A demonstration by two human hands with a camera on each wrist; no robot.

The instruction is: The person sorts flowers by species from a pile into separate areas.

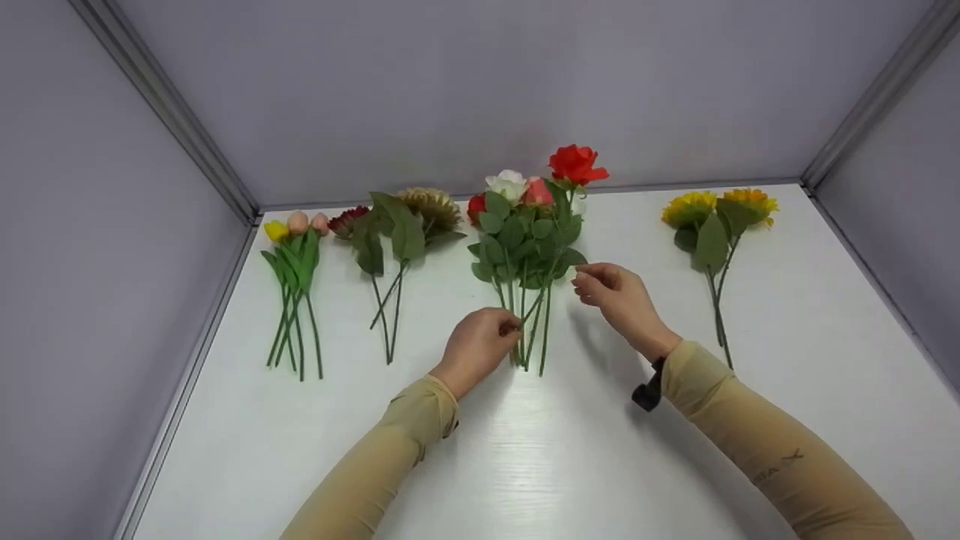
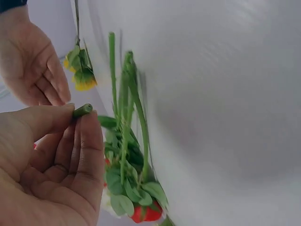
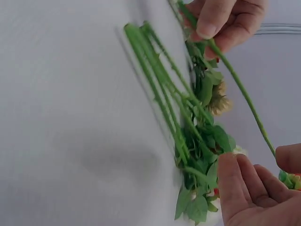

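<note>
My left hand (image 1: 480, 345) pinches the lower stem of a red rose (image 1: 576, 165) between thumb and fingers. The cut stem end (image 2: 83, 110) pokes out of that pinch in the left wrist view. Raised off the table, this stem slants up across a bunch of roses (image 1: 512, 232) in red, white and pink, whose bare stems point toward me. To the right of the bunch hovers my right hand (image 1: 619, 304). In the right wrist view its fingers (image 3: 233, 181) are extended, thumb apart, close to the held stem (image 3: 244, 94); whether they touch it, I cannot tell.
On the white table (image 1: 480, 465), tulips (image 1: 298, 255) lie at the far left, beside dark red and tan flowers (image 1: 431, 210). Yellow sunflowers (image 1: 720, 214) lie on the right. Grey panels (image 1: 480, 90) stand behind and at both sides.
</note>
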